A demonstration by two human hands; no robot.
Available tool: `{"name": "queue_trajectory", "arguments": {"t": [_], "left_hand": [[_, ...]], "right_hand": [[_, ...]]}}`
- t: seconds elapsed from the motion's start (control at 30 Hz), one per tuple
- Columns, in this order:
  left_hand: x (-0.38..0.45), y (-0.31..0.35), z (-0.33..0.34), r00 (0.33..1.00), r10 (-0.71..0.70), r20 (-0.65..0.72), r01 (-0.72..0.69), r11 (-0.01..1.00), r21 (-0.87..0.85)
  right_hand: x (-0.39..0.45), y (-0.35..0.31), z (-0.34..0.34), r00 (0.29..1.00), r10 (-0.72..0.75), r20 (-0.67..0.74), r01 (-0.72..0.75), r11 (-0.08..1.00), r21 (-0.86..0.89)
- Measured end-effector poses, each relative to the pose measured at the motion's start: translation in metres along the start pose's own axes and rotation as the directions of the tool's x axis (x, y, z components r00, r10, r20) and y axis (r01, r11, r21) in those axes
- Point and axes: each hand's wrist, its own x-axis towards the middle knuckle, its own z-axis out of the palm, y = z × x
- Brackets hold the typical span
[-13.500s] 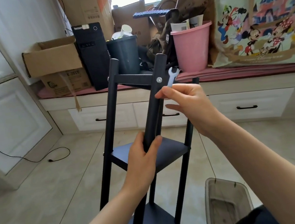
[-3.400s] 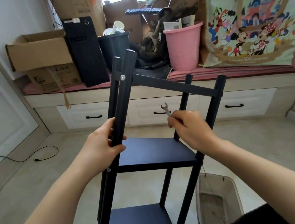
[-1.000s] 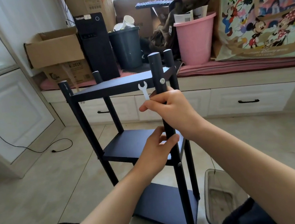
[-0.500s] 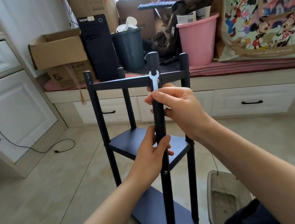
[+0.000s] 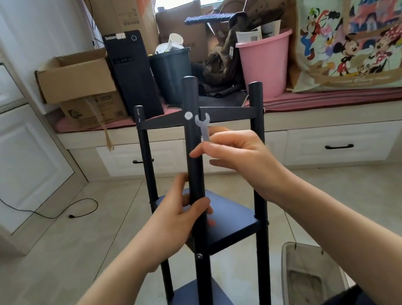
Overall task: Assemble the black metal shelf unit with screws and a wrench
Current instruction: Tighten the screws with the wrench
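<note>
The black metal shelf unit [image 5: 259, 161] stands upright on the tiled floor in front of me, with a top frame and two shelves below. My left hand [image 5: 179, 217] grips its nearest post at mid height. My right hand [image 5: 236, 154] pinches a small silver wrench [image 5: 203, 127] by its lower end, jaw up, just right of a silver screw head [image 5: 188, 115] on that post at the top rail. The wrench jaw is off the screw. A second screw [image 5: 199, 256] shows lower on the same post.
A grey plastic bin [image 5: 308, 279] sits on the floor at the lower right. Behind the shelf runs a window bench [image 5: 338, 121] with drawers, loaded with cardboard boxes, a black computer tower [image 5: 132, 73], a dark bin and a pink bucket [image 5: 264, 64]. A black cable [image 5: 54, 213] lies left.
The shelf unit has turned a little further, so the top screw now faces me. My right hand has lifted the wrench off the post and shifted it right of the screw.
</note>
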Motion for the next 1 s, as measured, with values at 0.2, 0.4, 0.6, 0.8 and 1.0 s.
{"name": "queue_trajectory", "arguments": {"t": [0.2, 0.4, 0.6, 0.8, 1.0], "left_hand": [[0.006, 0.004, -0.015, 0.994, 0.052, -0.097, -0.049, 0.998, 0.032], [0.006, 0.006, -0.01, 0.995, 0.071, -0.066, -0.067, 0.996, 0.058], [0.002, 0.012, -0.008, 0.996, 0.064, -0.067, -0.062, 0.998, 0.02], [0.001, 0.017, -0.012, 0.997, 0.025, -0.076, -0.028, 0.999, -0.038], [0.001, 0.018, -0.01, 0.997, 0.0, -0.071, -0.003, 0.999, -0.046]], "right_hand": [[0.003, 0.017, -0.003, 0.981, 0.191, -0.043, -0.191, 0.981, -0.014], [0.01, 0.022, 0.005, 0.943, 0.319, -0.092, -0.324, 0.945, -0.037], [0.014, 0.021, 0.009, 0.96, 0.212, -0.185, -0.229, 0.971, -0.073], [0.019, 0.022, 0.013, 0.965, 0.149, -0.215, -0.186, 0.969, -0.162], [0.024, 0.024, 0.019, 0.955, 0.232, -0.187, -0.254, 0.961, -0.107]]}}
